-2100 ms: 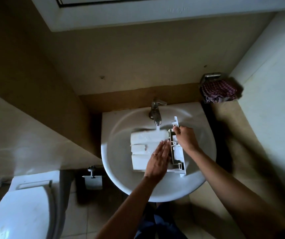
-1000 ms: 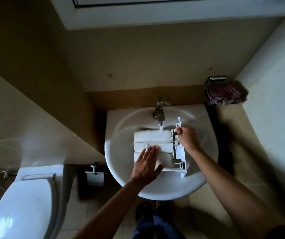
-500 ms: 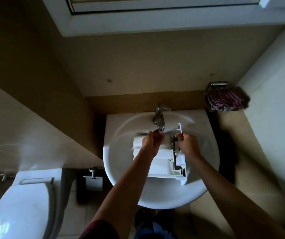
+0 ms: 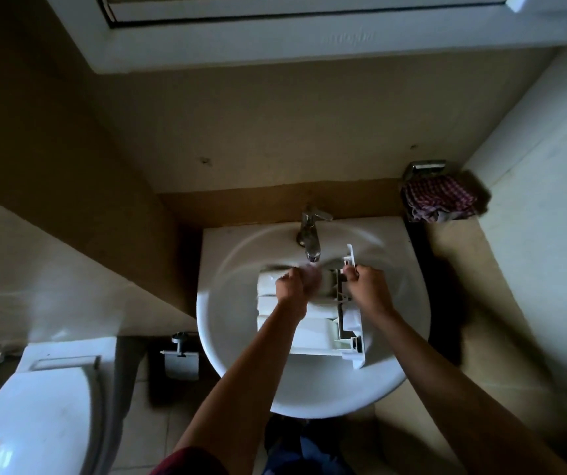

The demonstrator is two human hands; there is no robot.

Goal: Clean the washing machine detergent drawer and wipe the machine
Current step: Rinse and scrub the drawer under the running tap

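Down in the sink [image 4: 309, 395] basin lies the white detergent drawer [image 4: 309, 334], flat on its base and open side up. Long axis runs left-right across the bowl. The compartment channels run the same way, stacked from the near side to the far side. Its front panel [image 4: 355, 323] is at the right end, standing on edge and facing right; the back end points left.

Right hand [image 4: 366, 286] grips the far end of the front panel, fingers curled round its edge. Left hand [image 4: 290, 286] sits over the far compartment, right under the tap [image 4: 309, 238] spout. Its fingers are curled in, but motion blur hides the tips (cannot tell if they pinch anything or just rub the plastic). There is a pale blur at the spout, probably water.

Tap is centred at the back of the sink, against the wall. A checked cloth [image 4: 438, 198] hangs on a metal holder [image 4: 426, 166] on the wall, to the right of the sink. Toilet [image 4: 35, 416] is at lower left, lid down. A paper holder [image 4: 182, 361] sits between the toilet and the sink.
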